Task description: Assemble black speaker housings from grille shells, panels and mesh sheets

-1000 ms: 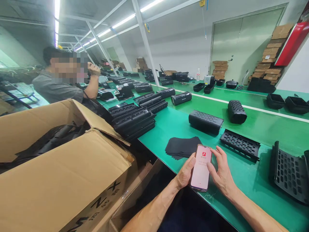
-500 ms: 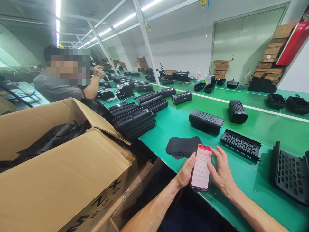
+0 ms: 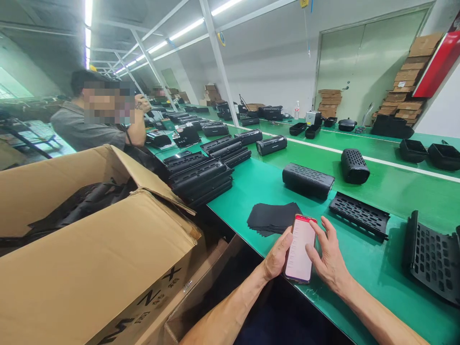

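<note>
A smartphone (image 3: 300,251) with a lit screen, white below a red bar, is tilted up over the near edge of the green table. My left hand (image 3: 278,256) is closed around its left side. My right hand (image 3: 327,251) is at the phone's right side, fingers apart and holding nothing; its index finger is over the top right of the screen, though contact cannot be told. Just behind the phone lies a fanned pile of thin black sheets (image 3: 271,218). A perforated black cover (image 3: 358,215) lies beyond my right hand.
An open cardboard box (image 3: 97,273) with black parts inside stands at the left. Stacked black housings (image 3: 201,179) lie along the green table (image 3: 251,179). A curved perforated panel (image 3: 433,254) stands at the right. A co-worker (image 3: 93,112) sits beyond the box, arm raised.
The phone screen has switched from a page of icons to a plainer list. My right index finger has moved onto the screen's upper right. The co-worker's head and raised hand have shifted slightly.
</note>
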{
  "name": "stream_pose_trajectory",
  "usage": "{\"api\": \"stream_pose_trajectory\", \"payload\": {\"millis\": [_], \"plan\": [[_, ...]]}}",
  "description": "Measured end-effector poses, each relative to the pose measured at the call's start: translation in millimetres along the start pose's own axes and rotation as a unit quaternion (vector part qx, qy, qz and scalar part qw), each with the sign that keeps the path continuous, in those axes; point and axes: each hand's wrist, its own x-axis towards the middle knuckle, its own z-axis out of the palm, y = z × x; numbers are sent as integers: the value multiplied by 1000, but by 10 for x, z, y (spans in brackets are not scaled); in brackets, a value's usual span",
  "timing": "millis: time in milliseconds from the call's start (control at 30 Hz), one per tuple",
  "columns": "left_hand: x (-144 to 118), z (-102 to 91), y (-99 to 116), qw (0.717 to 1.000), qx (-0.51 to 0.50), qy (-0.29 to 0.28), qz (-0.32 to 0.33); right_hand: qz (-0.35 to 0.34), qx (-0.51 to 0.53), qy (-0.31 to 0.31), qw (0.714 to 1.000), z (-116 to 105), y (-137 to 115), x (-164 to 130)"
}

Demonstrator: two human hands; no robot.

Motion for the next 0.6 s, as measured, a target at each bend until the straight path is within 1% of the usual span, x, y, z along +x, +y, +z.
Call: {"api": "stream_pose_trajectory", "payload": {"millis": [300, 467, 600], "plan": [[7, -6, -16, 1000, -2, 4, 2, 1, 34, 5, 999, -29, -30, 3], [20, -3, -27, 1000, -21, 14, 9, -19, 39, 6, 999, -41, -51, -8], [35, 12, -31, 998, -55, 32, -12, -47, 45, 5, 998, -78, -67, -12]]}}
